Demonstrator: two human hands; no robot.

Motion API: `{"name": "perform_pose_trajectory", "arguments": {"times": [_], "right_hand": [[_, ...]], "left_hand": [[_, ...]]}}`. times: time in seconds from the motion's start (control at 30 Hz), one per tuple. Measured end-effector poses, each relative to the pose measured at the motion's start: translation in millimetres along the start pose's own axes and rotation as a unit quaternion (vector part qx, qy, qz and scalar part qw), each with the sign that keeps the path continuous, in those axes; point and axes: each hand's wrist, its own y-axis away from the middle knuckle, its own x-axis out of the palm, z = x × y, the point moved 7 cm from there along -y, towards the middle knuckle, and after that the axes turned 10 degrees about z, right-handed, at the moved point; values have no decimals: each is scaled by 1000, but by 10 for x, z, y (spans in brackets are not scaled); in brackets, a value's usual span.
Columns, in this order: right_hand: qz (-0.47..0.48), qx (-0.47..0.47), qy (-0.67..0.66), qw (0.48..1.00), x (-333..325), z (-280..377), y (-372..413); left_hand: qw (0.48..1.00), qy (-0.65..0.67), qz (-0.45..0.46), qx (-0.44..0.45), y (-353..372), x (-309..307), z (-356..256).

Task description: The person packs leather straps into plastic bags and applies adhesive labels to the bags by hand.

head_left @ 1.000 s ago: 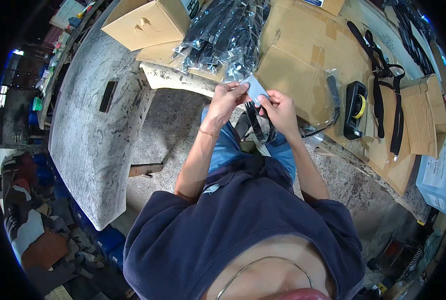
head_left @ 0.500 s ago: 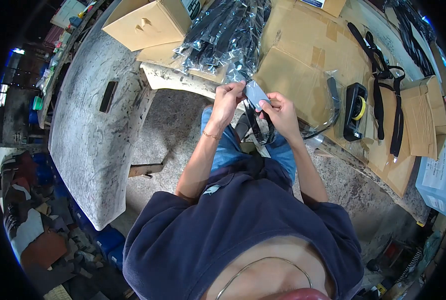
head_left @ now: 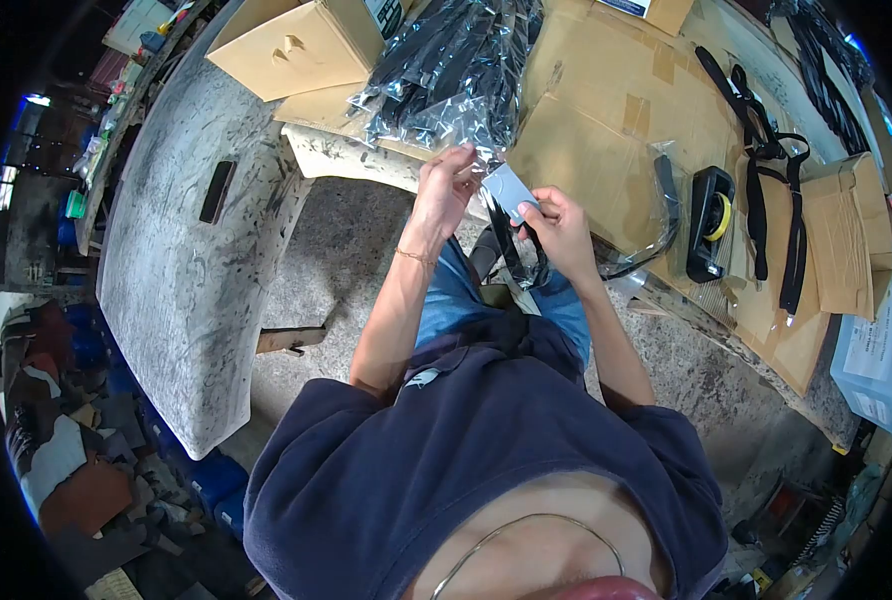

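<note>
A black strap point(head_left: 509, 248) hangs below the grey card point(head_left: 512, 192), above the lap, where it appears to have free space. The right hand point(head_left: 563, 225) is closed on the card's lower end, thumb on its face, probably to steady it. The left hand point(head_left: 440, 195) is half-curled beside the upper end; whether it grips clear film point(head_left: 453, 118) cannot be told. Beyond, plastic-wrapped black items point(head_left: 456, 60) lie bunched on the surface point(head_left: 341, 160), presumably for easy reach

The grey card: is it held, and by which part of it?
The right hand holds the card by its lower-right end in the picture. Whether the left hand holds anything cannot be told.
</note>
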Motion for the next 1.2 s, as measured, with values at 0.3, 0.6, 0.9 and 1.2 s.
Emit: {"name": "perform_pose_trajectory", "arguments": {"times": [0.3, 0.6, 0.9, 1.2], "right_hand": [[-26, 11, -4, 1000, -5, -5, -18], [-62, -18, -51, 997, 28, -77, -93], [70, 31, 83, 994, -268, -167, -107], [91, -5, 27, 995, -326, -126, -264]], "left_hand": [[997, -53, 64, -8, 26, 234, -74], [984, -163, 65, 9, 207, 403, 163], [988, -135, 25, 70, 70, 308, -30], [995, -91, 28, 37, 87, 363, 178]]}}
